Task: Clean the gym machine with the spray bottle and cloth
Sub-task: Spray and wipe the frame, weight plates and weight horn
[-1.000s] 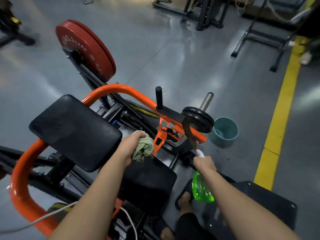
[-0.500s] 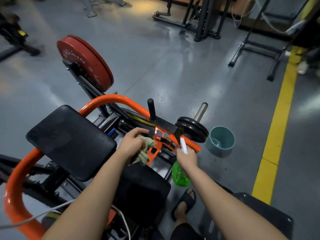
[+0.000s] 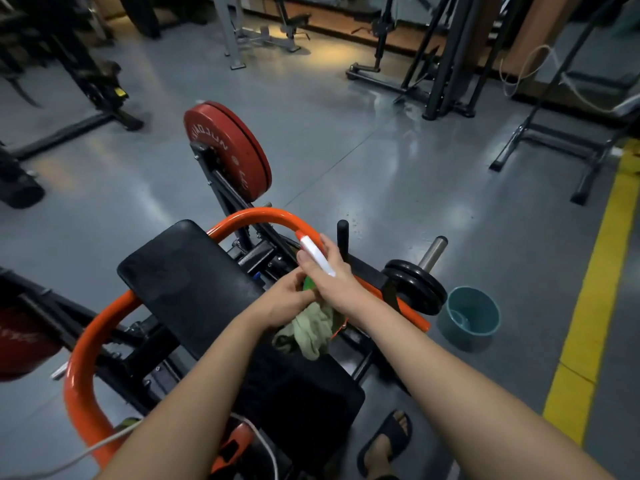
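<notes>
Above the gym machine [image 3: 187, 271], the right hand [image 3: 334, 275] gripped the spray bottle [image 3: 317, 256] and the left hand [image 3: 284, 301] clutched the green cloth [image 3: 311, 334] just beneath, apparently readying a spray, with wiping due next.

Red weight plate [image 3: 227, 150] on the gym machine [image 3: 263, 214]: raised lettering curves along the rim and face, seen upside down, not readable with certainty. Second red plate [image 3: 20, 341], lower left: faint blurred marking, illegible. Yellow sticker [image 3: 120, 92] on the far black frame: too small to read.
</notes>
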Motion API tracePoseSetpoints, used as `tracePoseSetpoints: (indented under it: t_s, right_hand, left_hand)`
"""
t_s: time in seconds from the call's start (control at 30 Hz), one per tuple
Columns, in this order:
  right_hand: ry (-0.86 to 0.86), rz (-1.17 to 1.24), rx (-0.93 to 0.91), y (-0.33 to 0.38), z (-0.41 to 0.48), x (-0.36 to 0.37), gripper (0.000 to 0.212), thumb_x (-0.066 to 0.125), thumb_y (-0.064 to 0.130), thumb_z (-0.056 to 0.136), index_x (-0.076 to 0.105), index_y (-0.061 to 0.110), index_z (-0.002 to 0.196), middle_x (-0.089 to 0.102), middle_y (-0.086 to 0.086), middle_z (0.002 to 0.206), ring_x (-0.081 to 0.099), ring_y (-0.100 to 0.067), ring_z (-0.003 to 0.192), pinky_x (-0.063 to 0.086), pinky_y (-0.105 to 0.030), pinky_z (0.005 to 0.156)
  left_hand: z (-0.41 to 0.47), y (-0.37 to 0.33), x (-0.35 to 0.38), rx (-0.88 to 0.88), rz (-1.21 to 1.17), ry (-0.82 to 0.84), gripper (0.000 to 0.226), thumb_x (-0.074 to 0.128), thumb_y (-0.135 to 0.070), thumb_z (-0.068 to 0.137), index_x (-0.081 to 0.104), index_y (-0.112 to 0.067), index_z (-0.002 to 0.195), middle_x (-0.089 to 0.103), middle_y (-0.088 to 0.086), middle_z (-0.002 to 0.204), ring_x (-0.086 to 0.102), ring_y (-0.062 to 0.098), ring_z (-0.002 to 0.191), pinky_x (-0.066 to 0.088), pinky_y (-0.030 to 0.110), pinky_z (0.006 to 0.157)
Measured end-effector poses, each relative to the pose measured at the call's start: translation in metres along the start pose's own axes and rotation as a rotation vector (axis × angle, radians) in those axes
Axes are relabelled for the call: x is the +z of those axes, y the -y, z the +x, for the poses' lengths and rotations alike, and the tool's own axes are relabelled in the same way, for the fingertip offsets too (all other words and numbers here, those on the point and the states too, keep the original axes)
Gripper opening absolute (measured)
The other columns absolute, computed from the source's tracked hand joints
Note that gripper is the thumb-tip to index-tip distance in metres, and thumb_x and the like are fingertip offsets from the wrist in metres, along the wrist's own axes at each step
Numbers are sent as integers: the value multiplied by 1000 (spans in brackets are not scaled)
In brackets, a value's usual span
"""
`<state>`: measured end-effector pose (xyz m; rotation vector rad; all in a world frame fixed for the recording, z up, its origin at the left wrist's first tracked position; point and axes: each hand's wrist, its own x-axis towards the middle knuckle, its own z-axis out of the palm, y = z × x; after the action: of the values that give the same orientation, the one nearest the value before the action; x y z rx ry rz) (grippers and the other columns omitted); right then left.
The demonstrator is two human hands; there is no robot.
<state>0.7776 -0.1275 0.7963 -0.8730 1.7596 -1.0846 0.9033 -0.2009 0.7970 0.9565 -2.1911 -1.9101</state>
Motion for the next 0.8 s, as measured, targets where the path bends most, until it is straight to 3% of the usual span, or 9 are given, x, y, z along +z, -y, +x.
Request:
tracePoseSetpoints:
  t_s: [0.07, 0.13, 0.23, 0.3, 0.33, 0.43, 0.57, 0.67, 0.8]
  right_hand:
    - [3, -90, 17, 2, -4, 2, 109, 55, 88, 75, 6, 40, 160, 15, 1, 167, 12, -27, 154, 21, -56, 123]
    - [-5, -128, 41, -4, -7, -3, 121, 62, 86, 72, -1, 35, 161, 11, 2, 168, 9, -25, 154, 19, -55, 124]
    - [-15, 144, 178, -18, -10, -17, 139, 76, 84, 59, -9, 37, 159, 34, 2, 160, 41, -18, 141, 37, -47, 117]
    - [17, 328, 260, -25, -16, -25, 118, 82, 63, 73, 4, 35, 157, 65, 6, 129, 65, -10, 110, 53, -41, 99]
    - [38, 369, 265, -29, -17, -26, 93, 83, 51, 79, 22, 33, 148, 70, 8, 118, 69, -9, 103, 57, -43, 95]
    - [8, 431, 254, -41, -13, -23, 67, 84, 34, 83, 50, 19, 139, 70, -1, 119, 73, -19, 103, 58, -49, 94]
    - [-17, 448, 308, -48, 15, -33, 46, 86, 31, 80, 61, 20, 118, 75, -4, 99, 72, -20, 85, 52, -41, 75]
    - [-58, 284, 282, -54, 42, -41, 14, 73, 27, 91, 66, 17, 97, 69, -8, 81, 62, -21, 70, 48, -37, 64]
    - [-283, 48, 85, -63, 67, -36, 11, 62, 26, 98, 68, 19, 92, 70, -3, 87, 64, -18, 81, 49, -31, 72]
  left_hand:
    - [5, 1, 0, 18, 37, -12, 39, 60, -11, 97, 60, -22, 134, 71, -2, 124, 65, 16, 121, 53, 34, 103]
    - [11, 4, 4, 37, 24, -55, 35, 54, -5, 99, 63, -25, 126, 73, 0, 116, 68, 16, 112, 55, 35, 99]
    - [22, 7, 9, -12, -111, -212, 32, 58, -13, 100, 59, -28, 128, 73, 1, 117, 71, 12, 102, 56, 36, 96]
    - [31, 8, 15, -36, -240, -293, 28, 63, -22, 100, 58, -31, 126, 74, 2, 114, 73, 14, 100, 58, 36, 89]
    - [35, 7, 17, -42, -294, -334, 28, 66, -26, 97, 60, -36, 122, 75, 2, 112, 74, 17, 100, 59, 40, 89]
    - [52, 4, 24, -44, -371, -387, 30, 68, -22, 92, 63, -35, 119, 75, 6, 108, 74, 21, 98, 60, 46, 89]
    - [73, 4, 24, -143, -460, -442, 24, 58, -16, 103, 60, -27, 124, 73, 8, 106, 73, 15, 84, 59, 29, 64]
    - [86, 14, 18, -191, -400, -477, 26, 57, -22, 104, 58, -24, 130, 71, 9, 117, 71, 19, 99, 61, 38, 84]
    - [107, 16, 10, -232, -399, -570, 30, 55, -23, 104, 54, -22, 134, 66, 8, 122, 66, 21, 109, 55, 44, 101]
